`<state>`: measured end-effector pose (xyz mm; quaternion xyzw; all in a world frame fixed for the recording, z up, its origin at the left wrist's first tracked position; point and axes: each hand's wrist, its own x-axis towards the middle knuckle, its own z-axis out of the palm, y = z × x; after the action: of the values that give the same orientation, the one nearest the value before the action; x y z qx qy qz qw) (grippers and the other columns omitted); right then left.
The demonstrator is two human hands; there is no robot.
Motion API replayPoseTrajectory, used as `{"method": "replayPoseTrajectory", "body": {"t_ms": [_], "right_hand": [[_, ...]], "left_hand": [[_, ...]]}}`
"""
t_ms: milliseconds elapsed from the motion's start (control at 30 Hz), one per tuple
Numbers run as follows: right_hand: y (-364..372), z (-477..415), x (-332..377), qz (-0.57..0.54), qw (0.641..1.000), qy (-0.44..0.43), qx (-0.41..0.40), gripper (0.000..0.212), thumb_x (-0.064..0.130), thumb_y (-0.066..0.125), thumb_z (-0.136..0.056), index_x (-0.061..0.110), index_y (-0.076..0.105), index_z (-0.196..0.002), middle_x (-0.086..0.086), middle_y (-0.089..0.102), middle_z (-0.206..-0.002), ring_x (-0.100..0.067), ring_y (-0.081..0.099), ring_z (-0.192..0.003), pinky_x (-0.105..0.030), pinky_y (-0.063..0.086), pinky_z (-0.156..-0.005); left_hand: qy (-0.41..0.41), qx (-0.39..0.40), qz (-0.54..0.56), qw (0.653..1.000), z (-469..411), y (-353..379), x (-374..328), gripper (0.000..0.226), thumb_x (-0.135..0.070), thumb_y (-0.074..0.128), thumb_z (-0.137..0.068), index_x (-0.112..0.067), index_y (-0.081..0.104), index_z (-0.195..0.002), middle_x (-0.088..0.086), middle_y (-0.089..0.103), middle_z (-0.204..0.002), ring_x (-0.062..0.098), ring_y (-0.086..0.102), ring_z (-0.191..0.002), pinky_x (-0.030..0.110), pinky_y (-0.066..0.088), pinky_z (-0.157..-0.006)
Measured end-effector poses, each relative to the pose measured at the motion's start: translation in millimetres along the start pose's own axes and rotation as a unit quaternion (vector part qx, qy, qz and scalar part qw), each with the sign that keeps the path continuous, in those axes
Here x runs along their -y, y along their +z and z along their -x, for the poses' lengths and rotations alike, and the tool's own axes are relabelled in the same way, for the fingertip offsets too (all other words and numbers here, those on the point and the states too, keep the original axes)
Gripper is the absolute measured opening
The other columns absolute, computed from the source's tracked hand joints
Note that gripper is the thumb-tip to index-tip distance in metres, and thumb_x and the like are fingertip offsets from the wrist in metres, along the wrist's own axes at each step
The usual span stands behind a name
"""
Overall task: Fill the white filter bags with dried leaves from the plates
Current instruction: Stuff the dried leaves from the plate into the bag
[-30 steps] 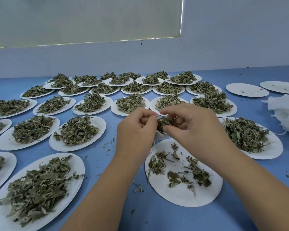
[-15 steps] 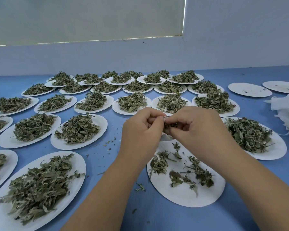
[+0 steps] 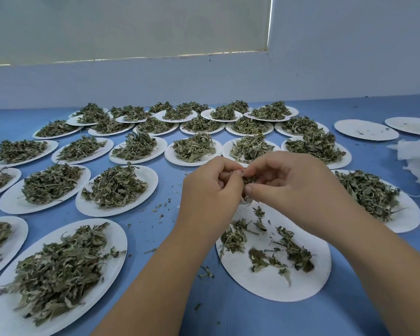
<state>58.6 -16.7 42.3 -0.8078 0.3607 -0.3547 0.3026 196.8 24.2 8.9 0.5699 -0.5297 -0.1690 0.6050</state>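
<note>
Hands meet above the nearly emptied plate [image 3: 264, 284], left hand [image 3: 211, 190] and right hand [image 3: 289, 187] both curled and pinching one tuft of dried leaves [image 3: 249, 179], probably stuffing a filter bag hidden between them so crumbs drop onto it, spare white bags [image 3: 417, 161] heaped far right.

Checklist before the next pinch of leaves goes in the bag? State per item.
1. Grip: left hand and right hand both pinch the leaf clump: ok.
2. Bag mouth open: the bag is hidden behind the fingers: cannot tell.
3. Leaves left on the near plate: a few clumps remain: ok.
4. Spare bags in view: white pile at the right edge: ok.
5. Blue table free of spill: crumbs are scattered left of the near plate: not ok.
</note>
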Motion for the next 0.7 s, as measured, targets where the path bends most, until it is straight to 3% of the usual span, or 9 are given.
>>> {"method": "replayPoseTrajectory", "body": {"t_ms": [167, 300, 433, 567, 700], "right_hand": [[7.7, -0.4, 1.3, 0.103, 0.993, -0.039, -0.048, 0.013, 0.012, 0.073, -0.079, 0.025, 0.076, -0.079, 0.011, 0.065, -0.077, -0.005, 0.061, -0.072, -0.026, 0.051, -0.071], [3.2, 1.9, 3.5, -0.001, 1.000, -0.014, -0.006, 0.027, 0.004, 0.074, -0.076, 0.028, 0.074, -0.089, 0.010, 0.070, -0.078, -0.002, 0.066, -0.075, -0.018, 0.054, -0.074], [-1.8, 1.3, 5.1, -0.038, 0.999, 0.007, 0.029, 0.042, -0.006, 0.066, -0.078, 0.033, 0.069, -0.091, 0.005, 0.069, -0.083, -0.007, 0.068, -0.078, -0.029, 0.058, -0.078], [0.4, 2.1, 6.3, 0.022, 1.000, -0.018, 0.012, 0.050, -0.011, 0.058, -0.082, 0.039, 0.063, -0.086, 0.009, 0.066, -0.086, 0.001, 0.062, -0.080, -0.016, 0.052, -0.076], [1.8, 3.2, 7.2, 0.017, 0.999, -0.049, 0.003, 0.045, -0.013, 0.060, -0.081, 0.031, 0.067, -0.089, 0.012, 0.064, -0.093, 0.006, 0.062, -0.083, -0.005, 0.046, -0.076]], "left_hand": [[0.008, 0.011, 0.006, 1.000, 1.0, 0.9, -1.5, 0.021, -0.005, 0.061, -0.088, -0.021, 0.069, -0.079, 0.000, 0.062, -0.061, 0.001, 0.048, -0.045, 0.011, 0.036, -0.044], [-0.005, -0.014, 0.017, 1.000, -0.1, -1.0, -1.9, 0.025, -0.004, 0.060, -0.089, -0.025, 0.067, -0.077, -0.013, 0.059, -0.055, -0.002, 0.048, -0.044, 0.008, 0.035, -0.044], [-0.001, -0.026, 0.003, 1.000, -0.7, -1.2, -1.2, 0.027, -0.007, 0.060, -0.089, -0.030, 0.064, -0.075, -0.015, 0.055, -0.055, 0.000, 0.042, -0.043, 0.011, 0.034, -0.043], [0.006, -0.017, 0.008, 1.000, 0.0, -0.4, -0.8, 0.028, -0.005, 0.059, -0.089, -0.029, 0.065, -0.076, -0.014, 0.053, -0.052, 0.002, 0.039, -0.041, 0.012, 0.031, -0.042], [0.004, -0.006, 0.013, 1.000, 0.2, -0.1, -0.9, 0.023, -0.005, 0.058, -0.089, -0.023, 0.067, -0.078, -0.015, 0.050, -0.050, 0.003, 0.038, -0.041, 0.013, 0.029, -0.042]]}}
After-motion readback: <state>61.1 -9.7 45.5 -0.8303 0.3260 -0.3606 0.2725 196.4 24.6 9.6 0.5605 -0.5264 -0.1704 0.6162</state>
